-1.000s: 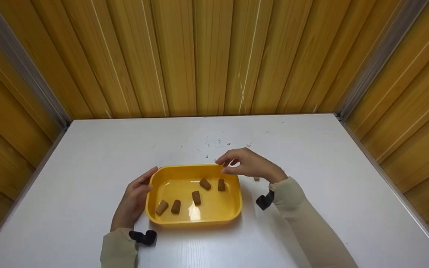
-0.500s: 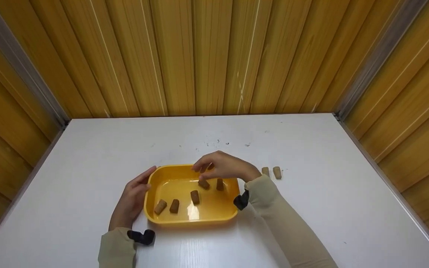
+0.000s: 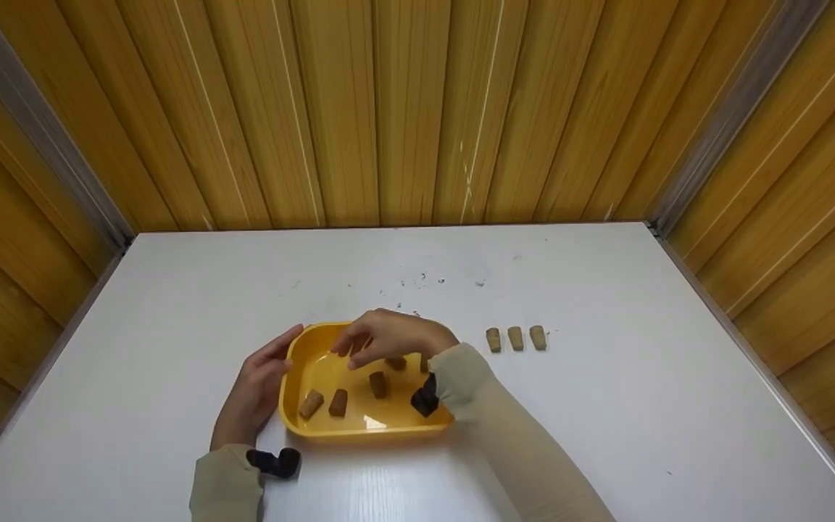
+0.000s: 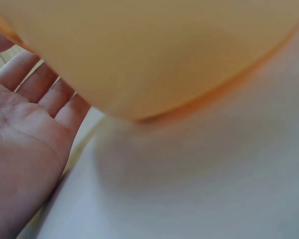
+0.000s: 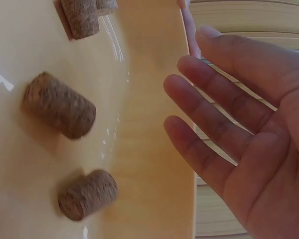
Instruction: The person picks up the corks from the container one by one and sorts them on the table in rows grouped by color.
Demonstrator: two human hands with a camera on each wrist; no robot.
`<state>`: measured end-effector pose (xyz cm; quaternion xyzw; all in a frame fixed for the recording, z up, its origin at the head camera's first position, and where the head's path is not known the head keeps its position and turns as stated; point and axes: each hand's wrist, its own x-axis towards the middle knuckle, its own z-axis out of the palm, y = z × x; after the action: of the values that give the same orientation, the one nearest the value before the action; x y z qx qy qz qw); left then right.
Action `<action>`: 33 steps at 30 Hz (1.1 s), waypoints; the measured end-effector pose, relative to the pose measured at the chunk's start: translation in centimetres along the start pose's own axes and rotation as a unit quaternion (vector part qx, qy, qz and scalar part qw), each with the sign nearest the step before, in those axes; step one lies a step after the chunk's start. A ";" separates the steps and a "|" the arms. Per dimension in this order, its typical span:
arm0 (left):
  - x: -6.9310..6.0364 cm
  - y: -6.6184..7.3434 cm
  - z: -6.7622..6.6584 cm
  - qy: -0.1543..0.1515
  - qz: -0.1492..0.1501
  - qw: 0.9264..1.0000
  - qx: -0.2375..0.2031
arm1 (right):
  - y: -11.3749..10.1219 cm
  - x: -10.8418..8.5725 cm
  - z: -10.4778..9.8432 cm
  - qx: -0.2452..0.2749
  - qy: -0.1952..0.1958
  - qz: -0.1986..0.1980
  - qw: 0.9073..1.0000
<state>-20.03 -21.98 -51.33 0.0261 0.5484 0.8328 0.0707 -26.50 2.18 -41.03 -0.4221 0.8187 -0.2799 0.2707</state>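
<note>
A yellow tray (image 3: 341,433) holds several brown corks, among them one at the left (image 3: 311,404) and one near the middle (image 3: 378,385). My left hand (image 3: 262,380) rests against the tray's left end, thumb at the rim, fingers lying fairly straight along the outer wall in the left wrist view. Above the tray's back half hovers my right hand (image 3: 388,335). In the right wrist view its fingers (image 5: 209,122) are loosely extended and hold nothing, apart from the corks (image 5: 60,105) below. The right hand and sleeve partly hide two corks at the right.
Three paler corks (image 3: 515,338) stand in a row on the white table (image 3: 606,406), right of the tray. Small dark specks (image 3: 441,280) mark the table behind it. Yellow wood-look panels (image 3: 414,109) enclose the back and sides.
My right hand has moved left, from the tray's back right corner to over its back left part. The three corks on the table have come into full view. The left hand stays in place.
</note>
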 end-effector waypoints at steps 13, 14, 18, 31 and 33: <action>-0.1 -0.3 -0.2 -0.001 0.003 1.000 -0.008 | -0.3 3.4 2.4 0.048 -0.045 0.035 0.997; -0.1 -0.3 -0.2 -0.004 0.003 1.000 -0.009 | -0.3 3.5 2.5 0.048 -0.047 0.036 0.997; -0.1 -0.1 -0.1 -0.008 0.007 1.000 -0.003 | -0.3 3.9 2.9 0.044 -0.052 0.036 0.997; 0.0 0.0 0.1 0.004 -0.003 1.000 -0.002 | -0.3 5.1 4.5 0.085 -0.091 0.025 0.992; -0.1 0.0 0.0 0.002 -0.002 1.000 -0.002 | -0.4 5.2 4.7 0.090 -0.100 0.021 0.991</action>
<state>-19.94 -21.94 -51.32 0.0232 0.5472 0.8336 0.0718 -25.72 -3.48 -45.09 -0.4043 0.7678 -0.3026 0.3943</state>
